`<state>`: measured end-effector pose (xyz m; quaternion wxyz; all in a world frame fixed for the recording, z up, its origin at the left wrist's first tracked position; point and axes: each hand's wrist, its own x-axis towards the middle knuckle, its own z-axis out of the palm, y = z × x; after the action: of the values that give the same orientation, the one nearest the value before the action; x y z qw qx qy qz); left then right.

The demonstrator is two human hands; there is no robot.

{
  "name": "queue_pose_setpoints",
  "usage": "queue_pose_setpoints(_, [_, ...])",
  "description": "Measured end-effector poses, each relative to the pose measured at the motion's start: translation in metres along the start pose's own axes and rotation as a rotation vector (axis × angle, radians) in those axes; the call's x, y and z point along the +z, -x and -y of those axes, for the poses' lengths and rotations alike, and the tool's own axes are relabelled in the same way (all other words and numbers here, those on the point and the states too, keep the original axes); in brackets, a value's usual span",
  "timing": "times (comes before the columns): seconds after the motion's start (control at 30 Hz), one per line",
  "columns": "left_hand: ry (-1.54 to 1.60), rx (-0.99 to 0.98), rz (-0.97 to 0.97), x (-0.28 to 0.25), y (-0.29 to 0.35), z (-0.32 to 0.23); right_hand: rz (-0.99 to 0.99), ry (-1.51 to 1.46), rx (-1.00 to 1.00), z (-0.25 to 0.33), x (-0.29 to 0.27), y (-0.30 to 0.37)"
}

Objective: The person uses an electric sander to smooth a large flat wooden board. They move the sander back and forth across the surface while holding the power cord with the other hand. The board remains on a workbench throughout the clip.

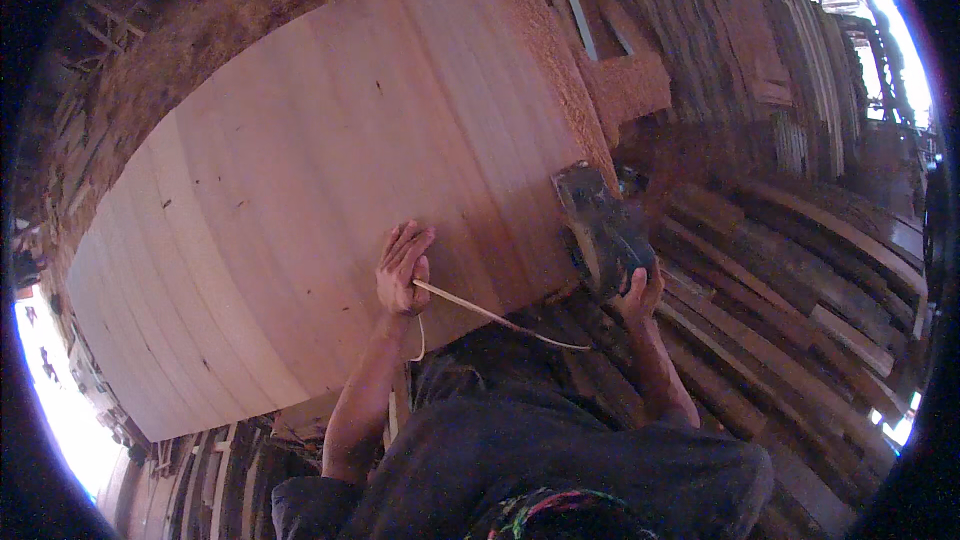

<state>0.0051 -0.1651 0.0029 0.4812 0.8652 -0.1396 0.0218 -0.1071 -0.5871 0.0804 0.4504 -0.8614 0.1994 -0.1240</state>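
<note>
A wide panel of pale, reddish boards lies in front of me, its left end curving off. My right hand is closed round the rear of a dark power sander, which rests at the panel's right edge. The tool's underside is hidden. On the panel's near part is my left hand, fingers bent together round a thin pale cord. One length of the cord runs right past my body; a short loop hangs below the hand.
Sawdust covers the panel's right border and a ledge beyond it. Long planks lie stacked at right, with more boards at far right. Shavings cover the ground past the panel. Other timber lies at lower left.
</note>
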Motion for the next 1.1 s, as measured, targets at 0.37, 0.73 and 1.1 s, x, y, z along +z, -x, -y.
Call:
queue_pose_setpoints(0.37, [-0.025, -0.012, 0.02, -0.004, -0.006, -0.003, -0.041, 0.163, -0.231, 0.073, 0.173, -0.269])
queue_pose_setpoints(0.73, [-0.034, 0.02, -0.018, 0.004, 0.004, 0.002, 0.053, 0.346, -0.264, 0.174, 0.315, -0.451])
queue_pose_setpoints(1.1, [-0.019, -0.081, -0.059, 0.01, 0.009, 0.015, -0.055, 0.237, -0.49, 0.11, 0.204, -0.292])
